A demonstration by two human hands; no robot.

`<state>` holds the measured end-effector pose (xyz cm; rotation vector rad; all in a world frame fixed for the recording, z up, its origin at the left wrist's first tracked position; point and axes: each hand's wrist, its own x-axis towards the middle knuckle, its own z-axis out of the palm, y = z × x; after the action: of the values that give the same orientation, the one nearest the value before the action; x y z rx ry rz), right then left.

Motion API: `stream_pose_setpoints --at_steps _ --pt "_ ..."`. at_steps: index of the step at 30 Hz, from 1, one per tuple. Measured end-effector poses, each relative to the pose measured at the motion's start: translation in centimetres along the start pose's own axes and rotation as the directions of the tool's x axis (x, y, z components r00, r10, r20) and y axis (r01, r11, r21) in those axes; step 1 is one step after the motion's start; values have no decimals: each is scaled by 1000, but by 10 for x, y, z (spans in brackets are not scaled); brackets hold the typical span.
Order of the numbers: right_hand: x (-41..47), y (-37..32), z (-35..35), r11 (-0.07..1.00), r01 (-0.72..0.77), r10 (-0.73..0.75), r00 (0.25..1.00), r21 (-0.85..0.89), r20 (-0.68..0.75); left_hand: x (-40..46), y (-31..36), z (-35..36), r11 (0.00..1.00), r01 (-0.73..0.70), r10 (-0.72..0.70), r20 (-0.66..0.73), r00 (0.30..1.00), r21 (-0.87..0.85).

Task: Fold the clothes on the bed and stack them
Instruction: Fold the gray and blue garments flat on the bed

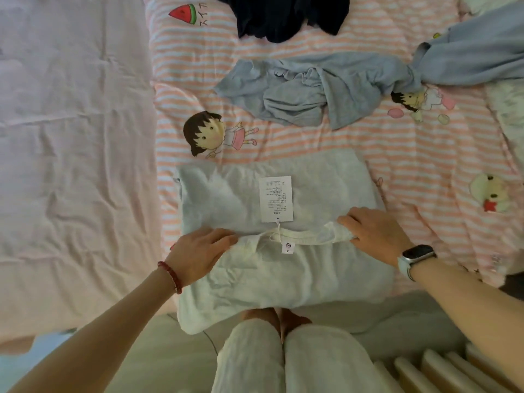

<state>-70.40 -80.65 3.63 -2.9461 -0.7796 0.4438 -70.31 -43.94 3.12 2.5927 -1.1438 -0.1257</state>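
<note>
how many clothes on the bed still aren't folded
2: a crumpled blue garment mid-bed beyond the pale shirt being folded, and a dark garment at the far edge. Others may lie out of view.

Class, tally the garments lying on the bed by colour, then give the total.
Pale green-white shirt, under both hands: 1
Grey-blue garment, crumpled: 1
Dark navy garment, at the far edge: 1
Total: 3

Both forearms bare, without sleeves. Left hand [198,252]: a bracelet [171,276] of dark red beads circles the wrist. Right hand [374,232]: a smartwatch [419,255] with a dark rectangular face, silver case and pale band sits at the wrist. Legs: pale, crinkled trousers [286,361] cover both to the lower edge.
</note>
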Motion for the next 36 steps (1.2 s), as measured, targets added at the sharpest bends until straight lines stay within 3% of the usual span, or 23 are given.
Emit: stream_pose_setpoints --at_steps 3,5,6,8,10,11,13,15,17,19,22,26,32,36 --pt "-21 -3 23 993 51 -39 992 -108 118 -18 18 15 997 32 -49 242 969 73" --pt "-37 -3 40 991 82 -51 960 -104 276 -26 27 18 986 112 -161 491 856 128" --pt "-44 -4 43 994 76 -45 933 -73 356 -29 30 19 975 163 -220 603 767 149" --pt "-55 -6 47 998 52 -35 897 -27 441 -31 31 22 952 252 -302 653 695 172" --pt "-56 -10 43 999 36 -25 888 -16 459 -19 32 13 951 276 -306 579 756 142" --pt "-52 -12 37 1000 30 -24 904 -7 427 -11 31 11 960 250 -281 466 839 128" --pt "-37 -16 24 1000 19 -19 979 5 203 6 25 7 961 253 -270 200 942 108" --pt "-12 -19 15 999 -38 38 995 9 -91 31 16 4 932 355 -357 15 934 79" --pt "21 -26 5 995 -99 100 976 17 -194 61 9 5 892 441 -448 53 893 102" --pt "55 -37 -1 994 -113 112 977 7 -182 84 4 15 872 465 -484 123 866 155" --pt "99 -46 5 995 -92 92 996 -45 -21 102 -5 37 868 428 -475 174 862 251" --pt "114 -9 38 968 -214 234 959 -134 162 81 -49 61 807 521 -580 206 788 277" --pt "105 55 31 893 -421 449 855 -157 259 75 -68 51 816 510 -571 239 786 272" --pt "118 45 12 928 -369 372 915 -44 159 80 -69 35 780 560 -612 153 776 279"
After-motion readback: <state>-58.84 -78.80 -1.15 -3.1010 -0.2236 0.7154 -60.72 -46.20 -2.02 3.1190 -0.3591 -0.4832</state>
